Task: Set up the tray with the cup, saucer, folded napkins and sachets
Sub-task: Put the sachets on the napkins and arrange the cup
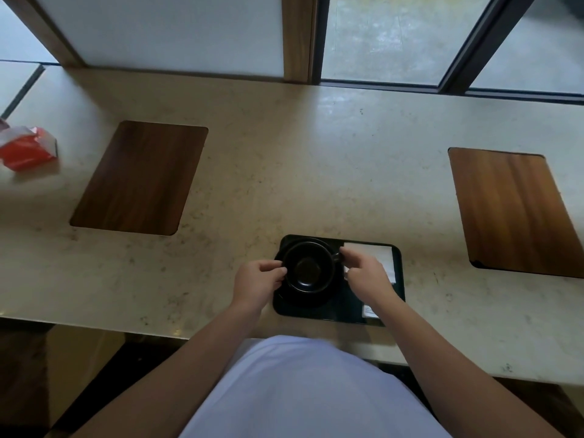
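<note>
A small black tray (398, 273) lies on the stone counter near its front edge. On the tray's left half a black cup (308, 268) stands on a black saucer (308, 300). My left hand (259, 278) grips the cup's left rim. My right hand (366, 275) pinches the cup's handle on the right. A folded white napkin (376, 252) lies on the tray's right half, partly under my right hand. A white sachet (369, 311) peeks out by my right wrist at the tray's front right.
Two wooden inlay mats are set into the counter, one at the left (139, 178) and one at the right (515, 213). A red and white packet (27, 147) sits at the far left. Windows and a wooden post rise behind the counter.
</note>
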